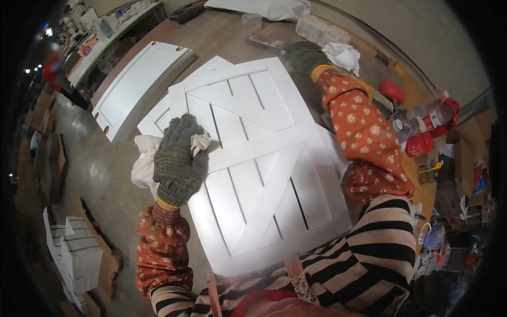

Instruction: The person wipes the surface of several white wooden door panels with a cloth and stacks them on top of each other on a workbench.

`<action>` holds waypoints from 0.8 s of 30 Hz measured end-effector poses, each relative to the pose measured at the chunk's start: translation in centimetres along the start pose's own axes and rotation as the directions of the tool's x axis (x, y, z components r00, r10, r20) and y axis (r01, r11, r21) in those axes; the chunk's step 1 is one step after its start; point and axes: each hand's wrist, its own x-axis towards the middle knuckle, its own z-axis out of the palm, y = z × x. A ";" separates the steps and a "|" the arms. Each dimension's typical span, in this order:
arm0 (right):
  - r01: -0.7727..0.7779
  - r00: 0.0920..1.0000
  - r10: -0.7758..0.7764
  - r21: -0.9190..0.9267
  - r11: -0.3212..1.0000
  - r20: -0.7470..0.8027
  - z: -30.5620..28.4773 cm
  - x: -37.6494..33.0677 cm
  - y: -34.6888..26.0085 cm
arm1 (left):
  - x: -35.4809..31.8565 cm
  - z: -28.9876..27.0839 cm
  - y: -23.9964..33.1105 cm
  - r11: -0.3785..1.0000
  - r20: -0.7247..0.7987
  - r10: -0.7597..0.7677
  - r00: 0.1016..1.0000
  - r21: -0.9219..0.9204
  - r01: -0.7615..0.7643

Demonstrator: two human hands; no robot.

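A white slatted door panel point(274, 142) with diagonal braces lies in front of me on a stack of similar white panels. My left hand point(181, 161), in a dark grey knit glove, rests on its left edge. Its fingers are closed on a white cloth point(143, 164), which hangs past the edge and pokes out by the thumb. My right hand point(307, 59), in a matching glove, reaches beyond the panel's far right corner. Close to its fingertips is a flat, blade-like tool point(265, 42). Blur hides whether the right fingers grip it.
White curved panels point(142, 87) are stacked on the brown table at left. A clear plastic box point(321, 30) and a crumpled white cloth point(343, 57) sit at the far right. Red-labelled bottles point(420, 143) crowd the right side. Another person point(60, 79) stands far left.
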 end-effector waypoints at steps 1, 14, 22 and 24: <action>0.016 1.000 -0.015 0.028 0.999 -0.016 0.1 -0.1 1.3 | -0.4 -0.4 -0.3 0.997 -0.017 0.032 0.999 0.071 -0.031; -0.008 0.997 0.012 0.049 0.999 -0.078 -1.2 -4.6 2.2 | 1.1 -0.4 -0.2 0.962 0.029 0.248 0.968 0.113 -0.250; 0.057 0.897 -0.084 -0.075 0.996 -0.433 0.2 -9.8 -2.5 | 3.6 -1.0 -1.9 0.942 0.159 0.310 0.938 0.080 -0.325; 0.119 0.840 -0.078 0.042 0.992 -0.537 -0.3 -12.6 -5.0 | 3.7 -1.0 -2.2 0.927 0.131 0.317 0.939 0.166 -0.336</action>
